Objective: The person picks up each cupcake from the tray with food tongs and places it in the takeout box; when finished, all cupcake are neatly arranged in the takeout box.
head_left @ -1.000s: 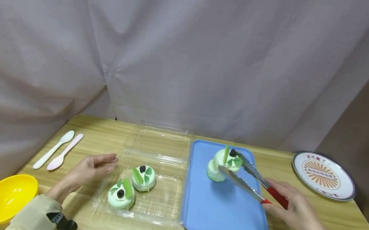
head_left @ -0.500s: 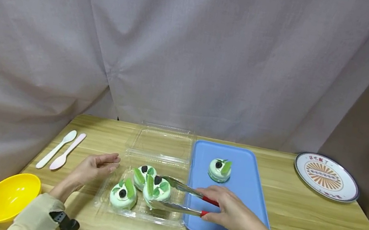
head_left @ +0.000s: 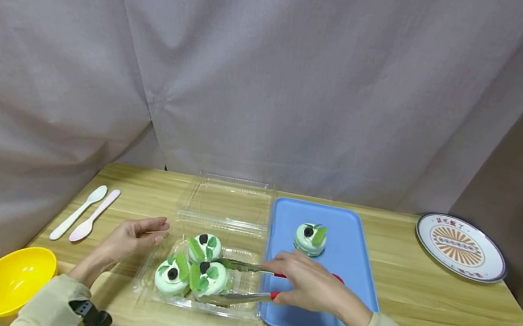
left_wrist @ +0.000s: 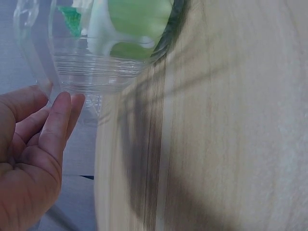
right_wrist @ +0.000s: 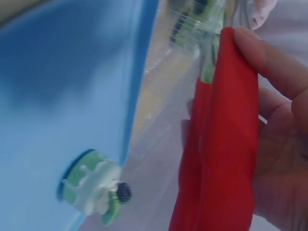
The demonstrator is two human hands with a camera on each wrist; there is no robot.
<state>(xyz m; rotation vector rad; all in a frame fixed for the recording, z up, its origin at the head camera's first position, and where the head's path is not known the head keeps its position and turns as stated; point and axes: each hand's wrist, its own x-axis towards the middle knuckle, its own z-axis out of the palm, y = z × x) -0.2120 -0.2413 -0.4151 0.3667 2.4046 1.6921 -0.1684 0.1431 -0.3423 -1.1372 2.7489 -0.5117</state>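
Now tongs (head_left: pixel 245 297) have carried one cake (head_left: pixel 216 280) leftward.

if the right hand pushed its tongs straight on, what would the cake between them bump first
Probably the leftmost cake in the clear container, straight ahead of the cake between the tongs; the back cake might get brushed too, and whether any touch is hard to tell.
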